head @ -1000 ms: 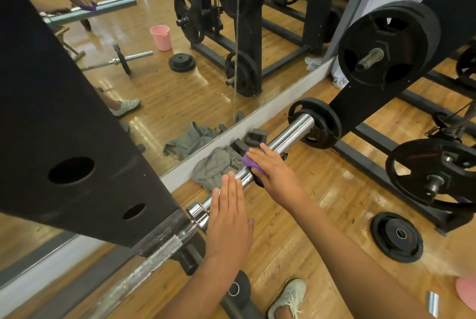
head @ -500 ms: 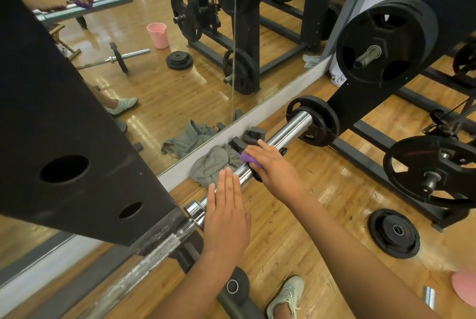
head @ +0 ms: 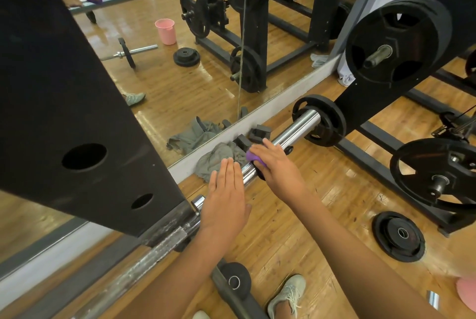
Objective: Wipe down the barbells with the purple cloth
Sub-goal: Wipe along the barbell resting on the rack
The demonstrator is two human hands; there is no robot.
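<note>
Purple cloth (head: pixel 253 158) sits bunched on top of the chrome barbell (head: pixel 296 130), on the smooth sleeve between the rack and the loaded end. Right hand (head: pixel 277 164) holds it down on the bar, fingers draped over cloth and sleeve; can't see the thumb. Left hand (head: pixel 225 197) lies flat across the same bar just beside the right one, nearer the rack. Its fingers are straight and together, grasping nothing.

Bar runs diagonally from lower left to upper right. The rough, dull shaft passes under the black rack upright (head: pixel 77 112). A black weight plate (head: pixel 319 120) is on the far end of the sleeve.

Grey rag (head: pixel 216 159) lies crumpled on the wood floor (head: pixel 322 202) against the mirror base, just behind the bar. A loose plate (head: pixel 398 236) lies flat on the floor to the right, well apart from the hands. One pale shoe (head: pixel 286 295) shows at bottom centre.

Mirror (head: pixel 154 86) shows a pink cup (head: pixel 166 31) and a small loaded bar lying on the floor.
</note>
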